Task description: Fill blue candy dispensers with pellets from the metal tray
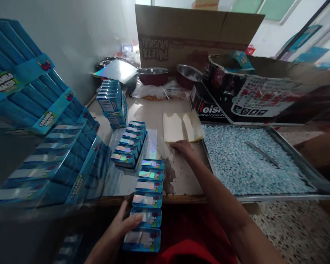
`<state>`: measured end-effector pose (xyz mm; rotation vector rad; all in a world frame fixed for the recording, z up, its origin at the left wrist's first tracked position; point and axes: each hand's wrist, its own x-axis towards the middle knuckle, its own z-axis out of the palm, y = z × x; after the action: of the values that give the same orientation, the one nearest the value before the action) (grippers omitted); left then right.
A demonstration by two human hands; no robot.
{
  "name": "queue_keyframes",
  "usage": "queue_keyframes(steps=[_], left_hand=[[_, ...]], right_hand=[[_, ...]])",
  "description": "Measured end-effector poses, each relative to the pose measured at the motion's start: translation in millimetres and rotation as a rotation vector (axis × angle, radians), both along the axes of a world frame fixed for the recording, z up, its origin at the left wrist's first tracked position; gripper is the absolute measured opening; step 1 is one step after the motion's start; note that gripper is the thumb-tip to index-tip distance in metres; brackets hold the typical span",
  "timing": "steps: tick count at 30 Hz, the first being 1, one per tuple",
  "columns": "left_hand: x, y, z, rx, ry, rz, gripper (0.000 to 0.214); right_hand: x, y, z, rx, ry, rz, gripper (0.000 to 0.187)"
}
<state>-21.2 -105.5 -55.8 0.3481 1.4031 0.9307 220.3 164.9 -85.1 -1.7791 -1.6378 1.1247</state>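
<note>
Treat the carton stack [57,146] at the bench's [151,106] front-left corner as apparently finished; treat the carton row [147,200] over the front edge, clasped by the curled left hand [119,225], as pending. Note the paper pad [174,126], near edge met by the bent right hand [184,147] with unclear hold.

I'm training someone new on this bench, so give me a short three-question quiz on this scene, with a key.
1. Multiple choice: what is the left hand holding?
A) a bowl
B) a row of blue boxes
C) a large cardboard flap

2. True or false: the right hand is inside a bowl.

3. Fill in the blank: the metal rod lies on pale-blue pieces in a ____.

Key:
1. B
2. False; it is at the near edge of the cream sheets.
3. Tray
</note>
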Motion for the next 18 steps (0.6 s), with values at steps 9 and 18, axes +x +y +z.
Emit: queue_keyframes(steps=[9, 18], left_hand=[[44.6, -30.5, 16.7, 0.093, -0.225, -0.107, 0.117], [21.3, -1.4, 20.8, 0.107, 0.097, -0.479, 0.096]], right_hand=[[66.1, -13.9, 92.9, 0.236, 0.518, -0.022, 0.035], [100.2, -3.5, 221.3, 0.580, 0.250, 0.195, 0.025]])
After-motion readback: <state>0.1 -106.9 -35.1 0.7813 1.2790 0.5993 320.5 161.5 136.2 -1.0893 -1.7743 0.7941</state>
